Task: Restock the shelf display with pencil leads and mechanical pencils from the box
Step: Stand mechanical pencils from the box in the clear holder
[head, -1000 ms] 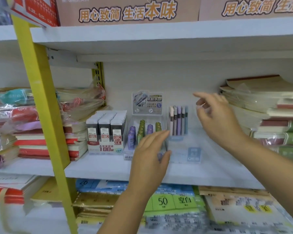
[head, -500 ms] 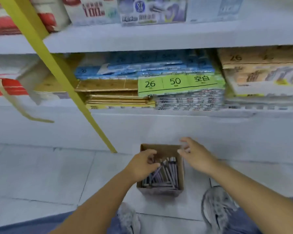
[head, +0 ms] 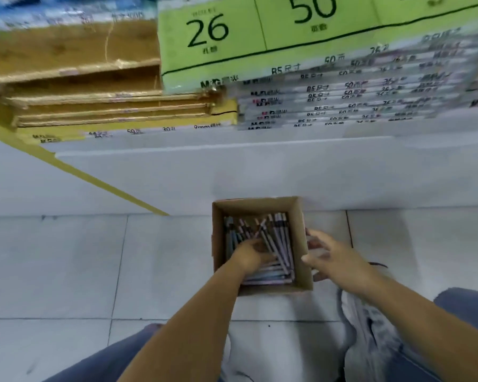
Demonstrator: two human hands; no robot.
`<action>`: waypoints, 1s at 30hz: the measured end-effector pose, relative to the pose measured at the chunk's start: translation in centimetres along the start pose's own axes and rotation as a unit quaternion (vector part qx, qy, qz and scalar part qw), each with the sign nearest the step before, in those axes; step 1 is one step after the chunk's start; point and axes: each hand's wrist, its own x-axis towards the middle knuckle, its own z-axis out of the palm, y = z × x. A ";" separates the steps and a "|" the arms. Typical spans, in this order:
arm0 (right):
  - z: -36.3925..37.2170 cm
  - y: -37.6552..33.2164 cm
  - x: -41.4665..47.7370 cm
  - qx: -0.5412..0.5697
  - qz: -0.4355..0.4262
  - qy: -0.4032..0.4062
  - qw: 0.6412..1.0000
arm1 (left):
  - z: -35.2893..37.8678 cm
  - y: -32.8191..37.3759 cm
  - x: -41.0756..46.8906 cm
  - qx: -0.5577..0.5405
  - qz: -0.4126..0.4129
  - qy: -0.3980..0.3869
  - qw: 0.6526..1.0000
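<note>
A small open cardboard box (head: 301,224) stands on the tiled floor against the white base of the shelf. Several mechanical pencils (head: 278,238) lie in it, grey, lilac and pale blue, partly crossed. My left hand (head: 250,253) is down inside the box with its fingers curled around some of the pencils. My right hand (head: 335,260) is at the outside of the box's right wall, fingers spread and relaxed, thumb at the rim. No pencil leads show, and the display is out of view.
Above the box, the bottom shelf holds a green pack (head: 260,37) marked 26 and 50, stacked loose-leaf packs (head: 342,103) and gold-wrapped packs (head: 94,106). A yellow upright (head: 94,180) slants down to the floor at left. My grey shoes (head: 370,326) and knees are just behind the box.
My view dropped from the display shelf to the floor. Both hands came down to the box. My left hand went from the rim into the pencils, and my right hand moved to the right wall.
</note>
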 end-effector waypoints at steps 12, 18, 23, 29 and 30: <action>-0.5 0.4 0.0 0.064 -0.003 -0.016 0.998 | 1.7 0.2 3.4 -0.019 0.015 0.036 0.999; -0.6 0.6 0.0 0.098 -0.008 -0.025 0.995 | 2.2 1.2 4.3 -0.032 -0.004 -0.019 0.999; -0.5 0.8 0.2 0.106 0.005 -0.027 0.994 | 2.7 1.1 4.4 -0.055 0.002 -0.041 0.998; -0.6 0.9 0.2 0.105 0.000 -0.031 0.994 | 2.2 1.3 4.3 -0.166 -0.036 -0.086 0.982; -0.6 0.9 0.2 0.103 -0.001 -0.031 0.994 | 2.3 1.4 4.3 -0.174 -0.038 -0.087 0.980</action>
